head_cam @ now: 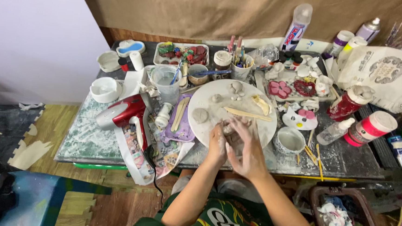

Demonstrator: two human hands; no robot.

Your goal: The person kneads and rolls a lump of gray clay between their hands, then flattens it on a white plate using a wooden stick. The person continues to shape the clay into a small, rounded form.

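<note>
My left hand [217, 142] and my right hand [245, 146] press together around a lump of grey clay [230, 128] at the near edge of a round white board [206, 99]. Both hands are dusted with clay. On the board lie a flat clay disc [200, 115], small clay balls [235, 88], a long wooden modelling stick [247, 114] and a pale curved tool [261, 104]. Most of the clay lump is hidden between my fingers.
A red hair dryer [123, 114] lies left of the board, with a clear cup of water [166, 83] behind it. A small white bowl [290, 140], wooden sticks [313, 155], paint bottles [370, 128] and painted clay figures [300, 89] crowd the right. A bin [343, 215] stands below right.
</note>
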